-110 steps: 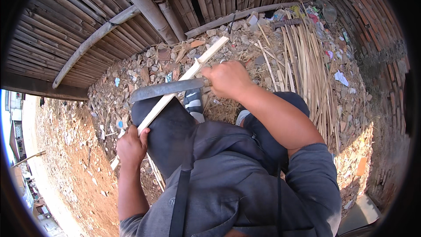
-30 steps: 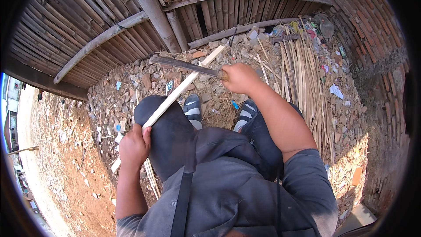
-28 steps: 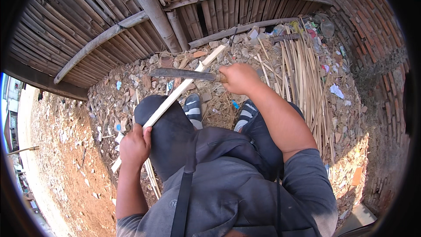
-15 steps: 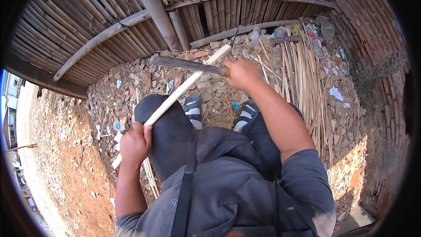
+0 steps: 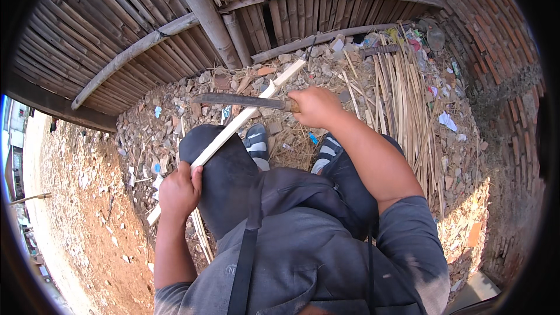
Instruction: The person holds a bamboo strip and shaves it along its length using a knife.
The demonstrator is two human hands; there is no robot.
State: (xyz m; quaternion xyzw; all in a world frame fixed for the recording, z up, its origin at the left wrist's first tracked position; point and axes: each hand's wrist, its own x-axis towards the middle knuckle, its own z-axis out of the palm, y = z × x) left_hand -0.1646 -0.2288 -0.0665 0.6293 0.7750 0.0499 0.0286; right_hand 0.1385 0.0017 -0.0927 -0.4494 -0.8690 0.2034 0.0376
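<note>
Closed around the lower part of a pale bamboo strip (image 5: pixel 230 129) is my left hand (image 5: pixel 180 191), beside my left knee. The strip slants over that thigh, up and to the right, and its far end lies over the rubble. My right hand (image 5: pixel 317 107) grips the wooden handle of a machete (image 5: pixel 236 100). Its long dark blade points left and crosses the strip around its middle. A curled shaving (image 5: pixel 270 86) stands up from the strip just beyond the blade.
Many split strips (image 5: pixel 403 99) lie in a pile on the right. Broken stone and litter cover the ground around my sandalled feet (image 5: pixel 257 143). A bamboo wall (image 5: pixel 128 29) rises ahead, and a brick wall (image 5: pixel 501 41) stands at the right.
My right hand has drawn the machete toward me and slightly left along the strip. A curled shaving now shows on the strip. My left hand has stayed in place.
</note>
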